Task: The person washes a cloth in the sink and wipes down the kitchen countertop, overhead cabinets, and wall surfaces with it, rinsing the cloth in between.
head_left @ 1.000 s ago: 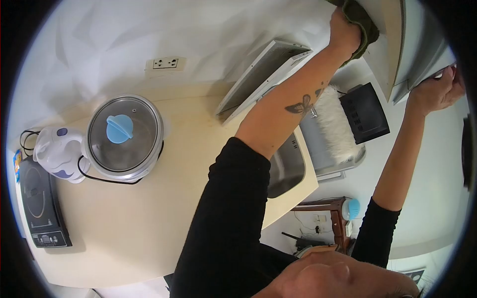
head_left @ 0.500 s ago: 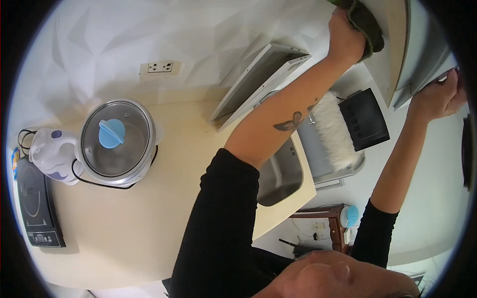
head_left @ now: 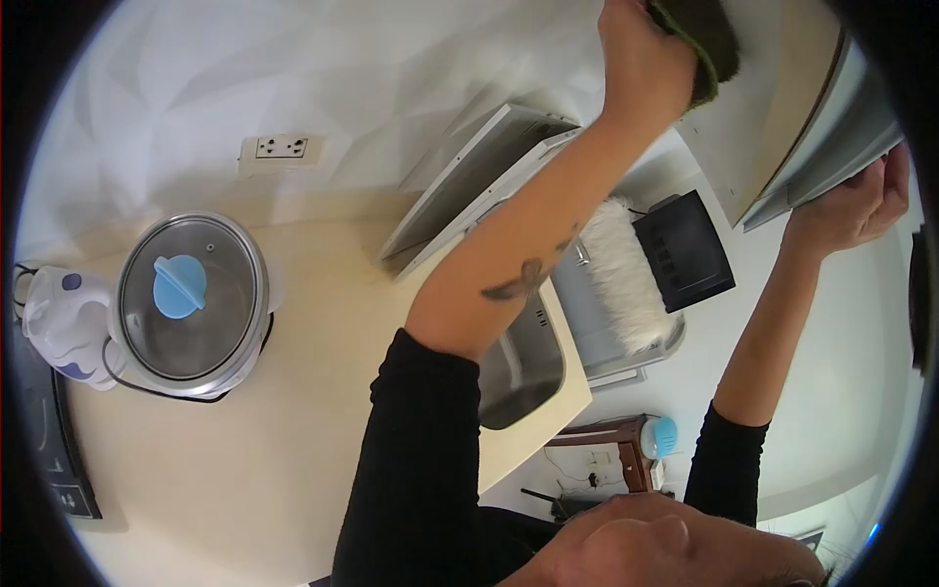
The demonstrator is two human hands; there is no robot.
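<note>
At the top of the view my left hand is closed on a dark green cloth. The cloth lies against the pale surface of an overhead cabinet. My right hand, at the right, has its fingers curled round the edge of a greyish cabinet door. My left forearm, with a butterfly tattoo, crosses over part of the sink. Part of the cloth is cut off by the frame's top.
On the counter stand a lidded electric pot, a white-and-purple appliance and a black induction cooker. Grey-white panels lean against the wall. Beyond the sink are a black box and white fur.
The whole view has shifted, so the counter things sit further left and slightly lower. My left hand and the cloth appear further left, the cloth still in my grip. My right hand keeps its hold.
</note>
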